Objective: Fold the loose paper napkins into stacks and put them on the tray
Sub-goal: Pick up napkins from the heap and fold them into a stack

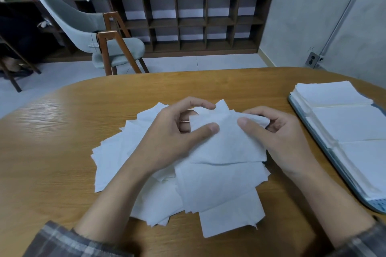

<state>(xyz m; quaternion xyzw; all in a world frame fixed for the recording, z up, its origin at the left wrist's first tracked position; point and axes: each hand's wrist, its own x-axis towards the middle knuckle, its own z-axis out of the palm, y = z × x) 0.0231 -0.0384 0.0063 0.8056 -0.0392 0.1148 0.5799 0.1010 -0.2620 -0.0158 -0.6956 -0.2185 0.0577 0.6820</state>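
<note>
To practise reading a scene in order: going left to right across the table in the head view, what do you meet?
left hand → held napkin → right hand → tray → folded stacks on it. The loose pile lies under both hands, so it is left out.

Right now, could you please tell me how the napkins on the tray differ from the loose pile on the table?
The tray napkins lie in neat squared stacks side by side; the loose pile is fanned out at mixed angles. The tray napkins sit untouched on the tray at the right; the loose pile lies on the table, with the left hand and right hand pinching its top napkin. Both are plain white paper.
</note>
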